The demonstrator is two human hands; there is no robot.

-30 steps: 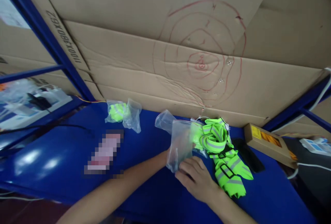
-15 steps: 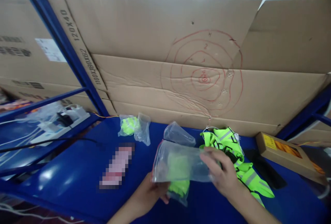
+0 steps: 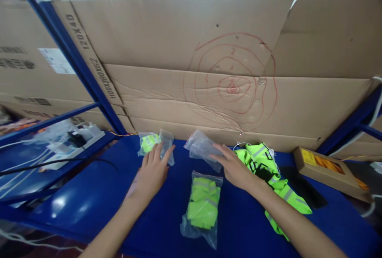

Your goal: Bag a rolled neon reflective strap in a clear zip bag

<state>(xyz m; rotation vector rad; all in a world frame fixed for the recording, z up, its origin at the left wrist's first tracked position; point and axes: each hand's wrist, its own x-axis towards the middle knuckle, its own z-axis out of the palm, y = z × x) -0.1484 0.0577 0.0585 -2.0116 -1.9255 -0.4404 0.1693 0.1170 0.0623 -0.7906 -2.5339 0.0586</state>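
My left hand [image 3: 152, 167] reaches to the back left with its fingers spread, at the near edge of a clear bag with a small folded yellow-green piece [image 3: 149, 142] inside. My right hand [image 3: 234, 166] is stretched out, fingers extended over clear plastic bags [image 3: 199, 147] near the cardboard; whether the fingertips press on them I cannot tell. Between my forearms, a zip bag holding a folded yellow-green reflective vest [image 3: 203, 202] lies flat. Loose reflective vests [image 3: 262, 158] are heaped beyond my right forearm, which partly covers them.
The blue tabletop [image 3: 89, 194] meets an upright cardboard panel [image 3: 167, 35] with red rings drawn on it. A cardboard box [image 3: 325, 170] and a flat black item [image 3: 304, 188] are at the right. A power strip with cables [image 3: 86, 136] sits at the left beyond a blue post.
The bagged vest is out of my hands and lies on the table. The clear bag from my right hand is now at the back. My left hand has moved up and left, covering the pink item.
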